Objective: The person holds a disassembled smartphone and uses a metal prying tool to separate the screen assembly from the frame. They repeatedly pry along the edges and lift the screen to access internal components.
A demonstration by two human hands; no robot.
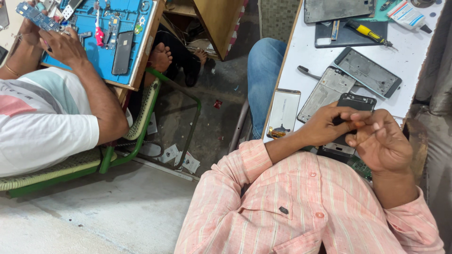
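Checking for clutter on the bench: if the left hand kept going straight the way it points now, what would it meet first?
Probably the dark phone body that the left hand is already touching. Beyond it lies the right hand, though depth is hard to judge.

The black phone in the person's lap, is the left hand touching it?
Touching. The head view shows the left hand wrapped over the black phone, fingers lying across its body.

White detached phone screen (283, 113), rectangular, lay at table's (414, 61) left edge. White-and-blue tube-like package (406, 15) lay at far right corner. Small white printed packets (181, 157) lay scattered on floor (94, 221).
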